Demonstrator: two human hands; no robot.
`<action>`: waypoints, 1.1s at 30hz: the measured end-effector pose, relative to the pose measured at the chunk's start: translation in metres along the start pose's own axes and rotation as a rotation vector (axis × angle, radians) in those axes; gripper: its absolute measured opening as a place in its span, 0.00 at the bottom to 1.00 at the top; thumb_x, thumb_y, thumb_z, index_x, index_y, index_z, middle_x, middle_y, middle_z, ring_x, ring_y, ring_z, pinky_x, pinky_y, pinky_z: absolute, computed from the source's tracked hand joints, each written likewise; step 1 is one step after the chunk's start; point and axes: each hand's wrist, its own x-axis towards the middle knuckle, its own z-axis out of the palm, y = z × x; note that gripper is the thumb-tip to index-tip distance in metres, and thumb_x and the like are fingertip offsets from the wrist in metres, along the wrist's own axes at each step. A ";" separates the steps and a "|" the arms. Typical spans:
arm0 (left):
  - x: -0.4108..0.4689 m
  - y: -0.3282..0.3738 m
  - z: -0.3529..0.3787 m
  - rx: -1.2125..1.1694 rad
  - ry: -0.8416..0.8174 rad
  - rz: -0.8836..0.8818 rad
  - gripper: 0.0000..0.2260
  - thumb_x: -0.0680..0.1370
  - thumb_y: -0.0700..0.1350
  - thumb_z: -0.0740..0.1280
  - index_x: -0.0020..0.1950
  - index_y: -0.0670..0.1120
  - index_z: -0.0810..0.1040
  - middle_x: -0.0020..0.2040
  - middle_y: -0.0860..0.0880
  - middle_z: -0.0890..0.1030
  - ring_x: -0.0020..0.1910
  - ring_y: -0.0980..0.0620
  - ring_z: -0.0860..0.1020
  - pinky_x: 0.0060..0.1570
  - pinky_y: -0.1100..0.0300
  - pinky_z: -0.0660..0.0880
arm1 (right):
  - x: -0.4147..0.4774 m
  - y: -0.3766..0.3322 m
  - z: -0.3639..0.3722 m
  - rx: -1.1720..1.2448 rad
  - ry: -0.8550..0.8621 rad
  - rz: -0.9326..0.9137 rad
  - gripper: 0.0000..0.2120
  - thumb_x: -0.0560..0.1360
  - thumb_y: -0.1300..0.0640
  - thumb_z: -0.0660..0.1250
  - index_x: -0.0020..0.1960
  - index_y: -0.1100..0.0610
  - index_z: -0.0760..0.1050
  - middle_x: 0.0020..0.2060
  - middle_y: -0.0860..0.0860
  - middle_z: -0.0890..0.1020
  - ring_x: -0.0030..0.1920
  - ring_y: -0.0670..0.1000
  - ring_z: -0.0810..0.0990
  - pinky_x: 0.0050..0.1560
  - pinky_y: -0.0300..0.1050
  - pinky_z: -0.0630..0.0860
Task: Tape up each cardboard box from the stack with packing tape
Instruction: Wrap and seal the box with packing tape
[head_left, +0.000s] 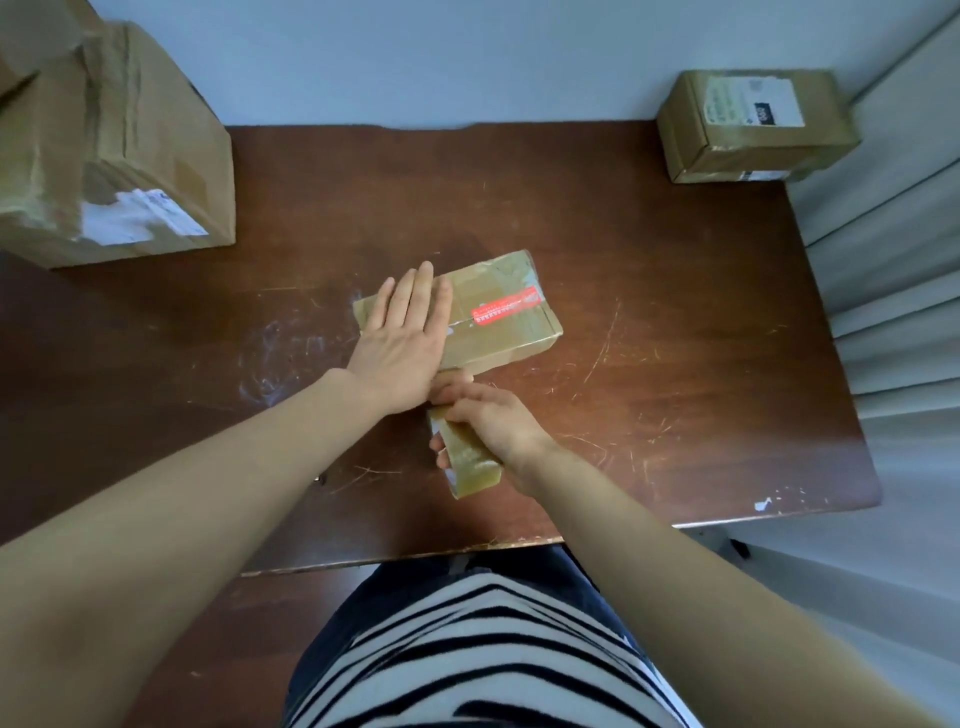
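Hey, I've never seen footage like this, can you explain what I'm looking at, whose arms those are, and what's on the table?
This is one picture from a camera worn on a person's head, looking down at their own arms. No robot is involved. On the brown table lies a small cardboard box with a red label. The left hand presses flat on it. The right hand grips a roll of brown packing tape just in front of the box. A large box sits at the far left, and a smaller labelled box at the far right corner.
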 end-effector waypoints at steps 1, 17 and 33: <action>-0.001 0.002 -0.001 -0.008 -0.011 0.003 0.45 0.77 0.68 0.52 0.77 0.38 0.36 0.76 0.35 0.37 0.76 0.39 0.38 0.73 0.46 0.35 | -0.001 0.001 0.001 -0.005 -0.001 0.002 0.12 0.76 0.70 0.57 0.55 0.63 0.74 0.37 0.63 0.77 0.28 0.56 0.77 0.33 0.47 0.78; -0.017 -0.029 -0.049 -1.092 -0.196 -0.242 0.15 0.70 0.61 0.69 0.55 0.59 0.81 0.55 0.56 0.80 0.60 0.55 0.75 0.59 0.62 0.68 | -0.053 -0.025 0.002 -0.063 -0.093 -0.383 0.11 0.78 0.65 0.63 0.55 0.52 0.77 0.37 0.56 0.80 0.32 0.53 0.78 0.36 0.44 0.78; -0.051 -0.021 -0.007 -0.645 0.215 -0.096 0.41 0.70 0.46 0.74 0.78 0.42 0.56 0.71 0.42 0.65 0.69 0.43 0.63 0.61 0.46 0.70 | -0.038 -0.052 0.019 -0.228 -0.090 -0.405 0.02 0.78 0.61 0.66 0.47 0.60 0.75 0.27 0.57 0.76 0.22 0.51 0.74 0.27 0.40 0.74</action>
